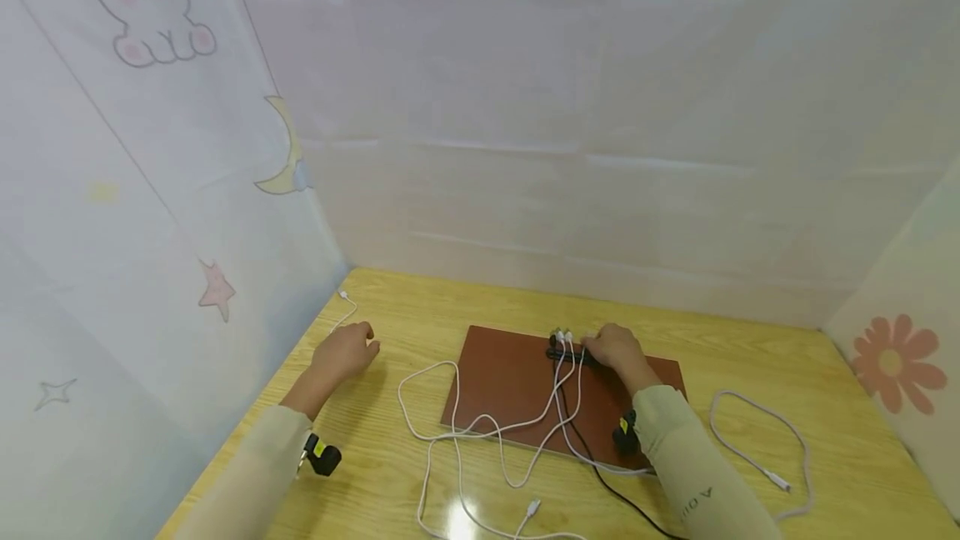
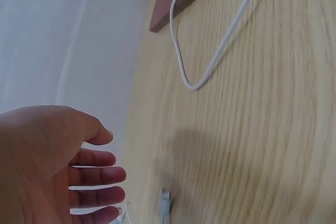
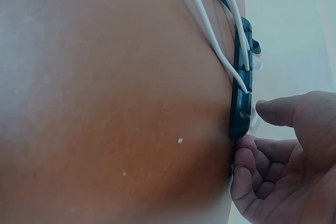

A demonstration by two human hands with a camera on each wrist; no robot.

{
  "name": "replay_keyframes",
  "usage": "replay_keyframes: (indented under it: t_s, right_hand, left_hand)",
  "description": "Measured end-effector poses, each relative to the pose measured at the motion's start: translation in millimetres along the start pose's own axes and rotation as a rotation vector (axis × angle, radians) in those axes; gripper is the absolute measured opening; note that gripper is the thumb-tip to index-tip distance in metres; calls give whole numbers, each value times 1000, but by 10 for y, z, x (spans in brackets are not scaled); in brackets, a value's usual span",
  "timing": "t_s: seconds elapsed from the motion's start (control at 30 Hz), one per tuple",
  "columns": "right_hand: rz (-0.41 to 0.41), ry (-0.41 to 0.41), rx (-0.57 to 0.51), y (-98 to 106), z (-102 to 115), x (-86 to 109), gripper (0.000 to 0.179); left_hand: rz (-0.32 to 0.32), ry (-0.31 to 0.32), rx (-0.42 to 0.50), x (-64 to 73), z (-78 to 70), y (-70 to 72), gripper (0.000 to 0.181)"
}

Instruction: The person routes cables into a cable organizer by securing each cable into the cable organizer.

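A black cable holder [image 1: 567, 355] lies along the far edge of a reddish-brown board [image 1: 510, 373], with several cables set in its slots. At its right end, my right hand [image 1: 617, 350] has thumb and fingers bent around a whitish cable plug [image 3: 255, 121] that sticks out past the holder [image 3: 241, 80]. The thumb tip is right at that plug, and curled fingers sit by the holder's end. My left hand [image 1: 345, 352] hangs over the left side of the table, fingers loosely bent, holding nothing. Below it in the left wrist view is a white cable plug [image 2: 165, 202].
White cables [image 1: 487, 432] loop over the board and the wooden table [image 1: 382, 457]. A black cable [image 1: 611, 486] runs toward the front. Another white cable [image 1: 806, 452] curls at the right. One white connector [image 1: 343, 295] lies at the far left corner, near the cloth wall [image 1: 480, 148].
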State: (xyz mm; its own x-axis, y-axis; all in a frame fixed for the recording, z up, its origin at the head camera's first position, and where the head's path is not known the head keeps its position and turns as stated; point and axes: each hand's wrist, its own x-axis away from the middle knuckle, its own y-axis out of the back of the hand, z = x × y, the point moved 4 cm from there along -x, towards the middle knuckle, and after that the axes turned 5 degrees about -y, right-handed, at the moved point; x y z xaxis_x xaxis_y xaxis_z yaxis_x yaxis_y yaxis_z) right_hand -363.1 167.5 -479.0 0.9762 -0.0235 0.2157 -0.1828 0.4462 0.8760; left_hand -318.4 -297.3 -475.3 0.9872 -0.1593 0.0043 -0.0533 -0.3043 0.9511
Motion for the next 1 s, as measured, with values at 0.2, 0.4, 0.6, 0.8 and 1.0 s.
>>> replay_keyframes:
  t_s: [0.2,0.4,0.6,0.8,1.0]
  right_hand:
    - [-2,4,7,7,-60,4,47]
    - [-1,-9,2,12,-133,-24,47]
    - [-2,-3,-12,8,-137,-28,49]
    - [-1,0,-16,-49,-146,-43,48]
    - [-20,11,-37,-77,-151,-70,46]
  left_hand:
    - [83,-33,4,137,175,17,33]
    - [120,-41,0,188,266,-60,27]
    - [73,-65,-40,176,357,-143,15]
    - [44,-80,-65,191,396,-205,7]
    - [17,-58,-83,175,386,-195,4]
